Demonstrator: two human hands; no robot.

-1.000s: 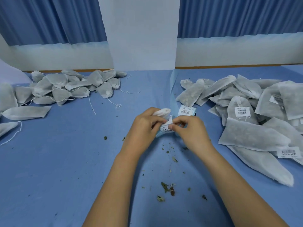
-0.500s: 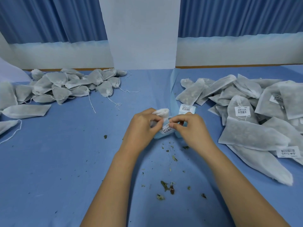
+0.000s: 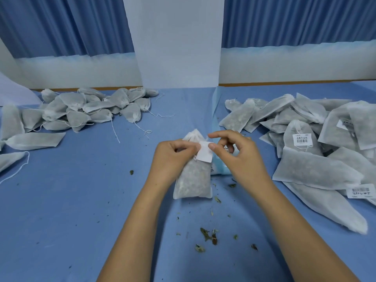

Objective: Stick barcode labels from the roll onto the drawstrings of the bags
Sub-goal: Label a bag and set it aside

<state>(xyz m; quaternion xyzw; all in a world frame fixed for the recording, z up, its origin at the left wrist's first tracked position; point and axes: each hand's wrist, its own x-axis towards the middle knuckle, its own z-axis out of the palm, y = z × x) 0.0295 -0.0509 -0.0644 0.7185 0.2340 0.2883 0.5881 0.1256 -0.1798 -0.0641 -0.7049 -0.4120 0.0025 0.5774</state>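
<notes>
Over the table (image 3: 81, 200), left hand (image 3: 175, 152) grips the bag (image 3: 193, 180) while right hand (image 3: 239, 159) fingers pinch the label (image 3: 205, 154).

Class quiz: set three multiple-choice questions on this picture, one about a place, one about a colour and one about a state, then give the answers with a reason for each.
1. Where do the labelled bags lie? A) person's left B) person's right C) floor
2. What colour is the table cover? A) blue B) red C) green
3. What is the left hand doing? A) lying flat B) gripping the bag C) holding scissors

1 B: printed barcodes show on bags at the right.
2 A: the cover is plainly blue.
3 B: it grips the bag's neck beside the white label.
</notes>
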